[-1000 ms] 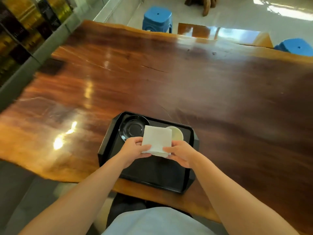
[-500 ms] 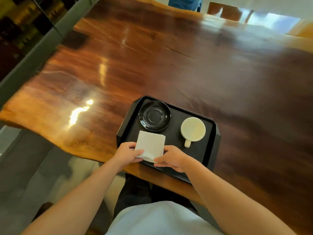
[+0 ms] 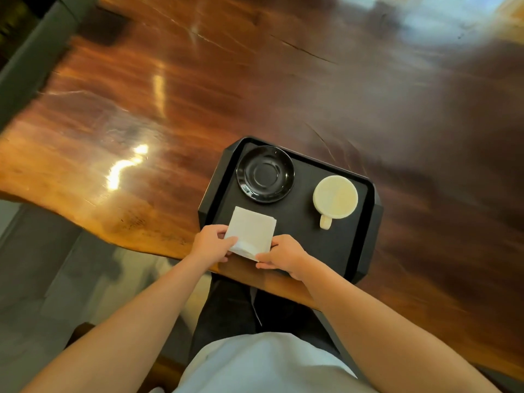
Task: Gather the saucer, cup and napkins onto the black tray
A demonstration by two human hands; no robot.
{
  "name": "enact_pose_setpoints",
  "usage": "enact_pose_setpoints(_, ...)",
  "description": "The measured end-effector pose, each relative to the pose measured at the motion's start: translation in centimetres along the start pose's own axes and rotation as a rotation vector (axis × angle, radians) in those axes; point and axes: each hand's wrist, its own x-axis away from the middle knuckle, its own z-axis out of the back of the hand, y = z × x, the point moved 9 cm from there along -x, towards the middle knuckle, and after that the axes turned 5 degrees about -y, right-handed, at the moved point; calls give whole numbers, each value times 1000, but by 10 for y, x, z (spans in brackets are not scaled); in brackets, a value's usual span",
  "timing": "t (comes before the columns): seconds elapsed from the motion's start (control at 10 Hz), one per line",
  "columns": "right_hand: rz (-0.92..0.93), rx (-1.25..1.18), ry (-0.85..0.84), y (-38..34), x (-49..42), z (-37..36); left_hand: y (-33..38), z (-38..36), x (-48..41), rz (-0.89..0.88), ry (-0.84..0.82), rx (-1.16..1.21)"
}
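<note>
A black tray [image 3: 334, 245] lies on the wooden table near its front edge. On it, at the far left, sits a glossy black saucer [image 3: 265, 173]. A cream cup [image 3: 335, 197] stands at the far right, its handle pointing toward me. A stack of white napkins [image 3: 252, 229] rests on the tray's near left part. My left hand [image 3: 211, 242] pinches the stack's left near corner. My right hand [image 3: 280, 255] holds its near right edge, fingers closed on the paper.
The polished reddish wooden table [image 3: 255, 80] stretches far and to both sides, with an irregular front edge [image 3: 136, 234]. Grey floor [image 3: 42, 265] shows at lower left. A dark frame [image 3: 34, 52] runs along the table's left.
The napkin stack has come down from above the tray to its near left part, both hands still on it. The view has tilted downward, and the cup is fully uncovered.
</note>
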Motion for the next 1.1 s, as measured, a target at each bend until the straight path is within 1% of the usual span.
enact_pose_setpoints(0.1,4,7,17,-2,-8,-1,2,5,-6,-26,41,-74)
enact_pose_setpoints(0.2,-4,-41,28,-2,-12,-2,3,7,-9,-57,68,-112)
enact_pose_setpoints(0.3,-3,-32,71,-3,-15,0,2,9,-10,-74,92,-141)
enact_pose_setpoints(0.6,6,222,133,-10,-13,3,2,10,-10,-87,147,-209)
enact_pose_setpoints(0.7,4,249,131,-11,-12,2,3,12,-10,-76,155,-211)
enact_pose_setpoints(0.9,2,224,108,-7,-7,4,4,12,-11,-75,160,-230)
enact_pose_setpoints(1.0,23,162,113,-3,0,9,2,12,-9,-42,117,-262)
enact_pose_setpoints(1.1,26,124,128,-2,8,16,12,19,-2,-8,143,-351)
